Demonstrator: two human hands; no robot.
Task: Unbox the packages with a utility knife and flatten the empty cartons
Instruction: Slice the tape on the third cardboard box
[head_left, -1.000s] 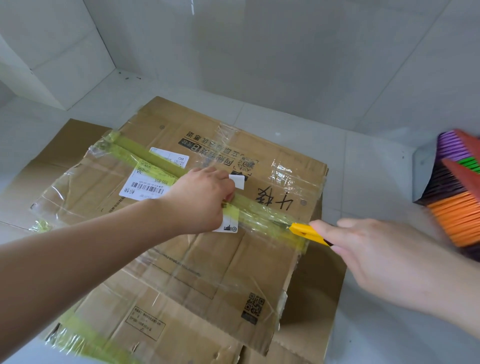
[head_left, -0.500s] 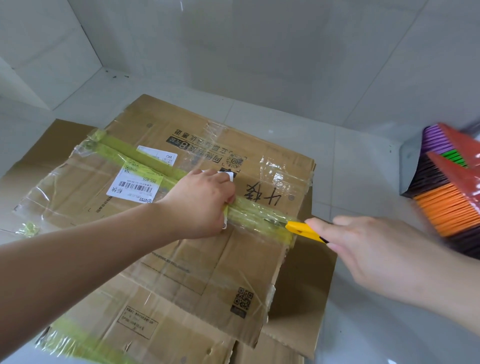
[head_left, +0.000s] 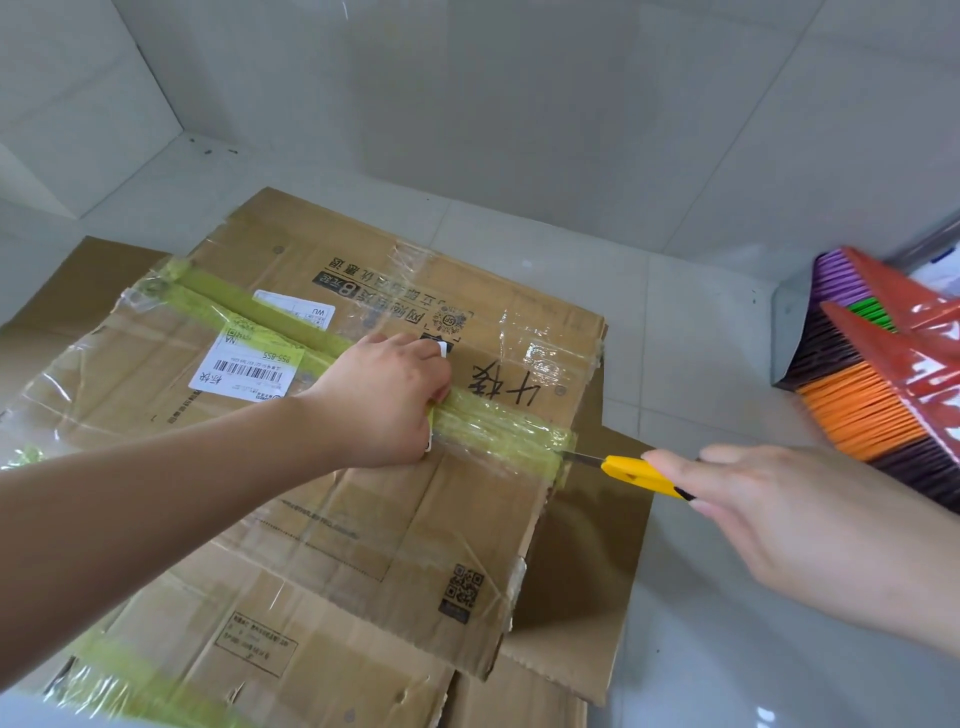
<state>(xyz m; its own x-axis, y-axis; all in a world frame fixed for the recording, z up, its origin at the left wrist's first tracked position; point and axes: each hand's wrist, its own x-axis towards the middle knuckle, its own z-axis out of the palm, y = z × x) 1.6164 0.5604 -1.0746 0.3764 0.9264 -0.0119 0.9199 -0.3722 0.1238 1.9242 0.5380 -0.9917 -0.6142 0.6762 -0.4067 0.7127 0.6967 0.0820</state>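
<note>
A brown carton (head_left: 363, 519) lies flat on the tiled floor, wrapped in clear film and crossed by a yellow-green tape strip (head_left: 498, 431). My left hand (head_left: 384, 400) rests on the carton's top over the tape, fingers curled against it near a white shipping label (head_left: 249, 366). My right hand (head_left: 800, 519) grips a yellow utility knife (head_left: 636, 475). Its metal blade tip touches the tape's right end at the carton's edge.
More flattened cardboard (head_left: 582, 597) lies under and in front of the carton. A broom head with orange, purple and dark bristles (head_left: 878, 384) leans at the right. White tiled walls (head_left: 519, 104) close off the corner behind.
The knife has slid a little to the right, so more of the blade shows at the tape's right end. My left hand stays pressed on the carton.
</note>
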